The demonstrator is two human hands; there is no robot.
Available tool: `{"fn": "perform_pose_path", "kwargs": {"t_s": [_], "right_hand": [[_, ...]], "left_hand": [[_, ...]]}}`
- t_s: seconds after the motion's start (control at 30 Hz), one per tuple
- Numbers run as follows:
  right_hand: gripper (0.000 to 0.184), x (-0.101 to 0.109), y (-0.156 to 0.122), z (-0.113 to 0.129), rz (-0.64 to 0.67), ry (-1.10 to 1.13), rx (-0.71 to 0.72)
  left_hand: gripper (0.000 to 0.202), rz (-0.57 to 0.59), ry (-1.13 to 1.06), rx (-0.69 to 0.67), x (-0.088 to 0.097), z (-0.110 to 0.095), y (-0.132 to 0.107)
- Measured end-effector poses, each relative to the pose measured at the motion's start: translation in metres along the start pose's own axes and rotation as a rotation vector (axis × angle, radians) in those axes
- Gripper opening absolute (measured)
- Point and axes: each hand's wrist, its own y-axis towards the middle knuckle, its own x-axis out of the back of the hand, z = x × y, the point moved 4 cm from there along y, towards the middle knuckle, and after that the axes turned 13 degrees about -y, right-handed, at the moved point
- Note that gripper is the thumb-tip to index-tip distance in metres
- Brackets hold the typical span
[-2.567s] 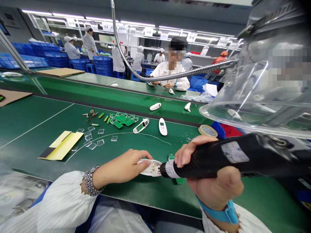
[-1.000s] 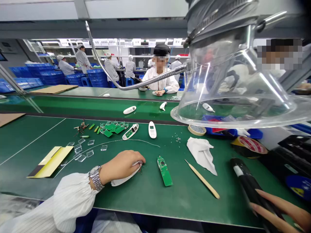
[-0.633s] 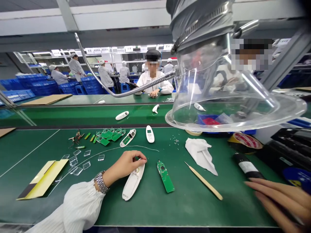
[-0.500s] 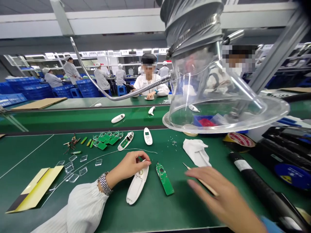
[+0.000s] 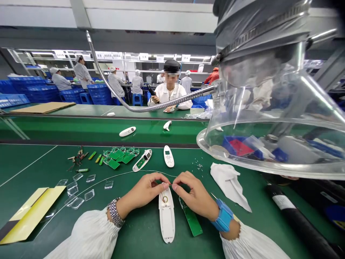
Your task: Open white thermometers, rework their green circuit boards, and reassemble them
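My left hand [image 5: 151, 189] is closed in a pinch at the far end of a white plastic housing half [image 5: 167, 219], which lies lengthwise before me, hollow side up. Inside the housing sits a round ring-shaped part [image 5: 165, 199] with thin reddish wires leading up toward my left fingers. My right hand [image 5: 194, 192] pinches at the same spot, fingertips almost meeting the left ones around a tiny reddish wire end. Partly under my right hand lies a green circuit board [image 5: 192, 219]. A thin pointed tool [image 5: 214, 196] shows beside my right wrist, mostly covered.
Beyond my hands lie a white front cover [image 5: 169, 156], a housing with a board [image 5: 142, 160], green boards [image 5: 118, 157], small screws [image 5: 198, 164] and clear windows [image 5: 78, 202]. A white cloth [image 5: 228, 181] is at right. A transparent extraction hood [image 5: 269, 144] hangs low. A co-worker [image 5: 171, 91] sits opposite.
My right hand has come from the pointed tool to meet my left fingertips. The housing has turned from slanted to nearly straight. The view has shifted, and the hood looks larger.
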Motion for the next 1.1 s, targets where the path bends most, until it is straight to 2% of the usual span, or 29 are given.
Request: {"fn": "perform_pose_path", "kwargs": {"t_s": [0.27, 0.47, 0.77, 1.1], "right_hand": [[0.011, -0.004, -0.003, -0.005, -0.031, 0.093, -0.035], [0.009, -0.011, -0.004, -0.007, -0.063, 0.118, -0.035], [0.009, -0.008, -0.002, -0.006, -0.056, 0.142, -0.073], [0.007, -0.011, -0.003, -0.007, -0.062, 0.173, -0.134]], "left_hand": [[0.030, -0.026, -0.245, 0.095, -0.003, 0.012, 0.005], [0.031, -0.029, -0.280, 0.120, -0.005, 0.015, 0.003], [0.032, -0.041, -0.325, 0.146, -0.005, 0.019, 0.003], [0.027, -0.092, -0.395, 0.149, -0.004, 0.011, 0.002]]}}
